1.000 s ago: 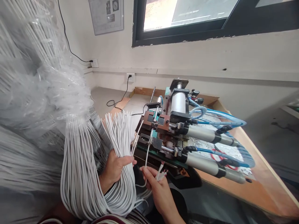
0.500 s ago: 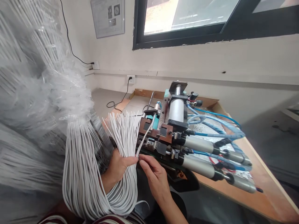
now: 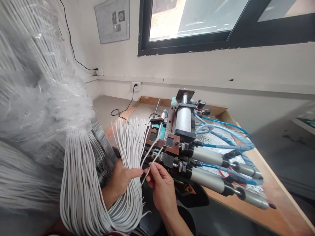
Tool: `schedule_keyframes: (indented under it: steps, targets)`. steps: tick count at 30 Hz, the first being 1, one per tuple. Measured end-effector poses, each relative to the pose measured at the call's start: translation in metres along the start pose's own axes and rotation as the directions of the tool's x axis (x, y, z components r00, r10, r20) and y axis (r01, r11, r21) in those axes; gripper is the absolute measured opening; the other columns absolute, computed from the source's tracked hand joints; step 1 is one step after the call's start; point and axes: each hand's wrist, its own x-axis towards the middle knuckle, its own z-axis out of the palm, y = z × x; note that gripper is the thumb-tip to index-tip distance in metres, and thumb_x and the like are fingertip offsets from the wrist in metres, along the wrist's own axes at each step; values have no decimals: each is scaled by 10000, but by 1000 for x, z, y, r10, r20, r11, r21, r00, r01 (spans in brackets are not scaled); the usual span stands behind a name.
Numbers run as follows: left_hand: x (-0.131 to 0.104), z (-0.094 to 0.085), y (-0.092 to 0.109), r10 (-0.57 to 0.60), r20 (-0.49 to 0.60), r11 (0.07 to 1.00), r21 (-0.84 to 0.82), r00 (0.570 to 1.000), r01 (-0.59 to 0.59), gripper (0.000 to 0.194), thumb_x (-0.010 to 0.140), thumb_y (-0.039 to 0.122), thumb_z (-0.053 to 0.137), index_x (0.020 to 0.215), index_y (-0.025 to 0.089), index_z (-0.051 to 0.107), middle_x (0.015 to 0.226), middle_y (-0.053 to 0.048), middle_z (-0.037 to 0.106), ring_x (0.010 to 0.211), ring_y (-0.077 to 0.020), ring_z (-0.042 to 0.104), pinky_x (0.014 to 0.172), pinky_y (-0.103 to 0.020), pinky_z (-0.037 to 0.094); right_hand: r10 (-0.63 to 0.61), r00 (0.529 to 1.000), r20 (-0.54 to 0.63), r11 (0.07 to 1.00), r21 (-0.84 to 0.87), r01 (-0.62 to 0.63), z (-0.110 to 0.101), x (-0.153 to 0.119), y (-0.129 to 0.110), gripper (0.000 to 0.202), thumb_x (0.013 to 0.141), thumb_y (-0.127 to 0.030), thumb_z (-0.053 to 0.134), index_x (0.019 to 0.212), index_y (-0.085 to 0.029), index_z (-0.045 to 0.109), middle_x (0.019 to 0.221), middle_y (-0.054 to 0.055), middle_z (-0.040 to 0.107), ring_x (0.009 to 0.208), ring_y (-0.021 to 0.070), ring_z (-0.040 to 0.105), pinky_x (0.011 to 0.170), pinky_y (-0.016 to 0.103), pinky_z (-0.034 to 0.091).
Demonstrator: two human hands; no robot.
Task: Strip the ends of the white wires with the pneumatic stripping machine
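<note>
A thick bundle of white cables [image 3: 130, 144] loops up from my lap, its cut ends fanned out at the top. My left hand [image 3: 120, 178] is wrapped round this bundle, thumb across the front. Between the thumb and fingers of my right hand [image 3: 162, 185] is a single white cable [image 3: 156, 158], pinched beside the bundle. Its upper end points at the jaws of a pneumatic machine [image 3: 172, 144]. Another loose cable [image 3: 149, 151] leans from the bundle towards the machine. Whether either tip sits inside the jaws, I cannot tell.
Plastic-wrapped cable bundles [image 3: 71, 98] crowd the left side. Silver cylinders [image 3: 209, 177] and blue air hoses [image 3: 228, 144] stick out to the right above a wooden-edged bench [image 3: 278, 209]. Behind are a wall socket [image 3: 136, 86] and a window [image 3: 192, 23].
My right hand has moved slightly away from the left thumb, and a single cable now shows in its pinch, angled towards the machine. The left hand keeps its hold; the view has shifted slightly.
</note>
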Motion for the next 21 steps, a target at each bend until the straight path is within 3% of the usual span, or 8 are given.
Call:
schedule_keyframes:
  steps: [5, 12, 21]
  targets:
    - [3, 0, 7, -83, -27, 987, -143, 996, 79, 131, 556, 94, 643, 684, 110, 619, 558, -6, 628, 521, -143, 580, 533, -264, 471, 100, 995, -7, 991, 91, -99, -1, 2, -3, 272, 599, -354, 739, 760, -144, 679, 619, 30, 618, 492, 92, 458, 420, 199, 343]
    - [7, 1, 14, -69, -97, 976, -211, 993, 47, 175, 544, 98, 664, 713, 124, 631, 584, 6, 645, 511, -123, 593, 510, -232, 492, 218, 971, -98, 933, 314, -178, -3, 9, -4, 257, 532, -271, 790, 707, -116, 683, 555, -11, 569, 422, 31, 381, 360, 144, 304]
    - [7, 5, 15, -58, -106, 980, -197, 993, 37, 199, 543, 93, 664, 737, 116, 631, 592, 1, 637, 510, -117, 578, 514, -231, 493, 358, 932, 55, 777, 537, -329, 0, 19, -6, 248, 493, -159, 806, 669, -110, 638, 529, -44, 535, 388, -9, 335, 319, 88, 258]
